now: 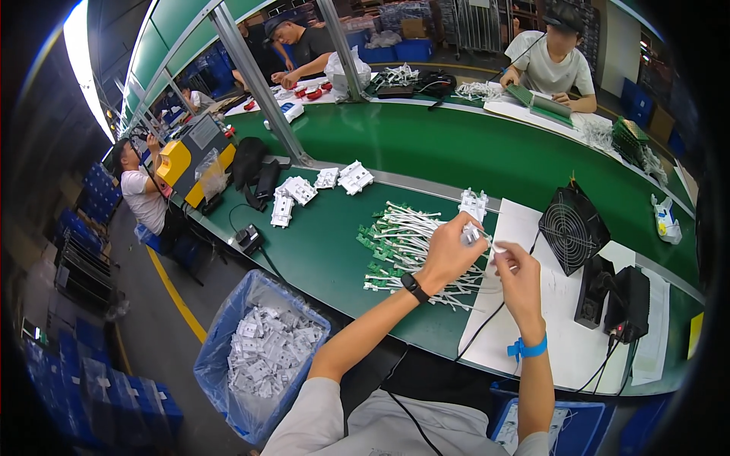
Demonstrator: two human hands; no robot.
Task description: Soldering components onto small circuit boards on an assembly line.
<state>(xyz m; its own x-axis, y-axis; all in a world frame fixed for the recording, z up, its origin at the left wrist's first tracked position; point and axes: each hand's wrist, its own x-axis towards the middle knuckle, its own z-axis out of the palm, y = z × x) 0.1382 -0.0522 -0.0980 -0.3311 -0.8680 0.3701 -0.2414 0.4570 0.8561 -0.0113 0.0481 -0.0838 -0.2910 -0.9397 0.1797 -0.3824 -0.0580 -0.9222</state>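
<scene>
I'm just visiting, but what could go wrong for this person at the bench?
The white cables overlap beside the left hand, so lifting one could tangle or drag others. The black cable crossing the white sheet near the right hand might catch on that arm. The small white part in the left hand could perhaps slip and drop among the cables.

Smooth plastic housing (471, 235), matt tabletop (327, 254)
</scene>
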